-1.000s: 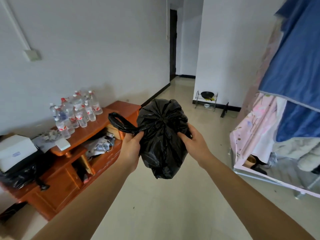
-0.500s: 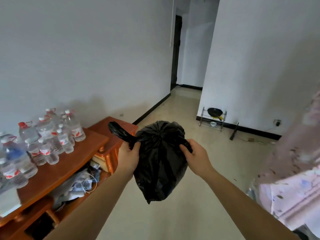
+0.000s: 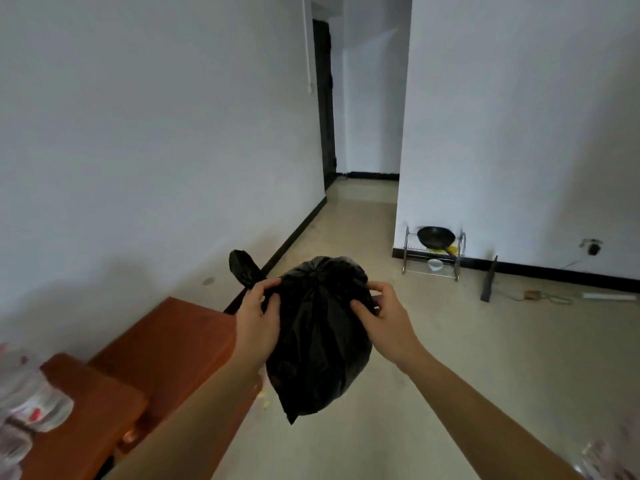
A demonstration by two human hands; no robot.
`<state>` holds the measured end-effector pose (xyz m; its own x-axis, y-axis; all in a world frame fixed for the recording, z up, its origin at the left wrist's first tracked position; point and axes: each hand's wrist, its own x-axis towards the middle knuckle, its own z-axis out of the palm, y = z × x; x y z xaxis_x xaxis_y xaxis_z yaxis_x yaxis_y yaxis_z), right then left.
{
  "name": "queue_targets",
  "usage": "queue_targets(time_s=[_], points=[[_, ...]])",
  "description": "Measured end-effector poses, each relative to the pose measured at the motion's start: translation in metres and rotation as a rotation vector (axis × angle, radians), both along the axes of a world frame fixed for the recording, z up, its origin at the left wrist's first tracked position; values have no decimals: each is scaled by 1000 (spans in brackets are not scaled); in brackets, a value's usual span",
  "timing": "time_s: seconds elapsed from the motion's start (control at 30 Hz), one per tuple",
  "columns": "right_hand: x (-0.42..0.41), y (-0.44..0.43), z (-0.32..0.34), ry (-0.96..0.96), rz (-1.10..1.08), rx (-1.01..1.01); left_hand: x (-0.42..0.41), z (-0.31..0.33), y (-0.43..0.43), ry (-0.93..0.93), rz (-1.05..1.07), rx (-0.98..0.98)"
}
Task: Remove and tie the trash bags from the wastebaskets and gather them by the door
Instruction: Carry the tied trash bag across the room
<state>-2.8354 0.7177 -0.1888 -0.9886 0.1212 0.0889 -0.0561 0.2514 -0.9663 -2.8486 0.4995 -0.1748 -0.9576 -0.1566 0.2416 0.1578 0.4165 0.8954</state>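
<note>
A full black trash bag (image 3: 317,341) hangs in the air in front of me, its top gathered into a bunch. My left hand (image 3: 258,317) grips the bag's left side, where one loose black handle sticks up to the left. My right hand (image 3: 379,315) pinches the bag's right side near the top. Both arms reach forward from the bottom of the view. A dark door (image 3: 323,98) stands at the far end of the hallway on the left.
An orange wooden cabinet (image 3: 166,344) runs along the left wall, with blurred water bottles (image 3: 27,400) at its near end. A metal rack (image 3: 433,258) with a black wok stands against the right wall. Cables (image 3: 540,296) lie on the floor further right. Beige floor leads into the hallway.
The view has moved forward and turned toward the hallway, and the bottles and clothes rack have slid mostly out of view. Both hands still hold the bag, now carried higher up.
</note>
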Motion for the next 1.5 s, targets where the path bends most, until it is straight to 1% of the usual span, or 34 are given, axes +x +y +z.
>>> queue_targets(time_s=[0.07,0.13,0.23,0.33,0.4,0.57,0.7,0.73,0.8,0.83,0.93,1.0,1.07,1.17,1.27,1.4,1.5], points=[[-63,8,10,-6,42,24,-58,15,9,-56,-130,-1],[-124,13,19,-4,79,66,-113,28,14,-69,-208,-113],[-205,13,25,43,124,203,-198,21,3,-78,-159,-266],[-293,10,21,119,151,352,-286,1,-9,-108,-72,-347],[-356,6,14,151,143,426,-344,-9,-12,-76,-18,-343],[-518,-8,-7,152,99,514,-504,-36,-28,10,31,-292],[-637,-6,5,125,73,698,-627,-30,-35,73,24,-293],[-665,-4,10,129,57,726,-658,-27,-35,63,21,-288],[-715,-2,16,135,29,732,-716,-23,-34,31,30,-283],[-739,0,16,144,15,726,-744,-24,-32,45,45,-295],[-818,9,6,200,-36,721,-828,-31,-17,154,84,-367],[-875,19,-7,206,-43,696,-887,-41,-4,177,81,-422],[-934,31,-22,185,-36,667,-947,-50,10,146,15,-404],[-1029,53,-40,132,-8,644,-1039,-57,34,21,-88,-290],[-1118,74,-39,76,26,618,-1130,-55,56,-64,-79,-272],[-1235,100,-24,55,33,589,-1247,-35,80,-63,-58,-270],[-1313,111,-22,37,25,593,-1317,-33,91,-81,-61,-249]])
